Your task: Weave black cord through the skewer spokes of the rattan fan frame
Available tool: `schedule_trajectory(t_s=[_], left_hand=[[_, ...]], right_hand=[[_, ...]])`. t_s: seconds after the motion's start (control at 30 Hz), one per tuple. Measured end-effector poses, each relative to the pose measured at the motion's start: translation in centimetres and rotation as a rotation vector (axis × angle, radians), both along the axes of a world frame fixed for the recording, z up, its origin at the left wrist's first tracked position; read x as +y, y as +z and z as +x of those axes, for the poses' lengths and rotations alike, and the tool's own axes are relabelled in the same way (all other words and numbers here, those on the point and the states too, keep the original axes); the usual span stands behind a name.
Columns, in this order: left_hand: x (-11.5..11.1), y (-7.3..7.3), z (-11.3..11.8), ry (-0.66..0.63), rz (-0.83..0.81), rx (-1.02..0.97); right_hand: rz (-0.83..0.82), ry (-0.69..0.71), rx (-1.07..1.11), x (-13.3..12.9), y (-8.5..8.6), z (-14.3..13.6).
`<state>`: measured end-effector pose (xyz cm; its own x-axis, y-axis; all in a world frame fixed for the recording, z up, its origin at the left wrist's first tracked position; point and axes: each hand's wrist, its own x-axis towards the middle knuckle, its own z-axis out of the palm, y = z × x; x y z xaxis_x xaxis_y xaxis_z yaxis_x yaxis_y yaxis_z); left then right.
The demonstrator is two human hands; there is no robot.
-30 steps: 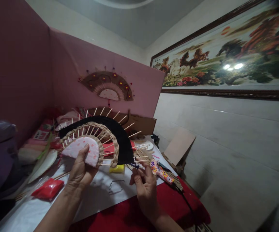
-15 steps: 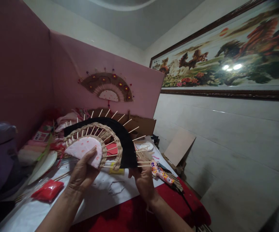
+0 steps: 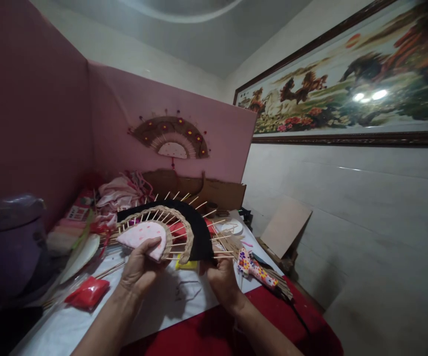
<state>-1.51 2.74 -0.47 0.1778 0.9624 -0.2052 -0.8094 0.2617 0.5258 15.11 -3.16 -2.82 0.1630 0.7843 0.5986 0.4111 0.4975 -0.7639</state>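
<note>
Between my two hands is a half-round fan (image 3: 201,232) built of thin wooden sticks, with a black fabric band, a braided straw band and a pale pink padded centre with small spots. My left hand (image 3: 143,264) grips the padded centre, its thumb on top and the other fingers hidden beneath. At the lower right end of the black band, my right hand (image 3: 223,277) pinches the edge near the last sticks. The fan is held above the table, tilted away from me, its stick tips pointing outward.
A flower-patterned glue gun (image 3: 256,268) lies right of my right hand. A red packet (image 3: 87,292) is on the white sheet at left, near a pale plate (image 3: 83,257). A finished fan (image 3: 172,137) hangs on the pink board behind. A lidded bin (image 3: 8,242) stands far left.
The fan has been lowered and tipped flatter, with both hands still holding it at the same places. The whole view has shifted slightly.
</note>
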Motion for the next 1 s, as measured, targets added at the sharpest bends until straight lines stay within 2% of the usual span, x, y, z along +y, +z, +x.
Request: schedule_trajectory(t_s=[0.13, 0.23, 0.4, 0.53, 0.77, 1.0], left_hand=[[-1.2, 0.0, 1.5, 0.023, 0.017, -0.041], [-3.0, -0.3, 3.3, -0.042, 0.116, -0.059], [-4.6, -1.2, 5.3, -0.098, 0.13, -0.038], [-4.5, -1.2, 5.3, -0.173, 0.214, -0.049], [-5.2, -0.4, 5.2, -0.211, 0.312, -0.009], [-5.3, -0.5, 4.8, -0.267, 0.331, 0.023]], right_hand=[[0.02, 0.012, -0.051, 0.2, 0.3, 0.2], [0.045, 0.008, -0.104, 0.1, 0.8, 0.3], [0.069, 0.03, -0.21, -0.4, 1.2, 0.6], [0.065, 0.048, -0.275, -1.0, 0.8, 1.2], [0.059, 0.036, -0.192, -2.2, 0.9, 2.3], [0.06, 0.035, -0.202, -2.8, 0.1, 2.8]])
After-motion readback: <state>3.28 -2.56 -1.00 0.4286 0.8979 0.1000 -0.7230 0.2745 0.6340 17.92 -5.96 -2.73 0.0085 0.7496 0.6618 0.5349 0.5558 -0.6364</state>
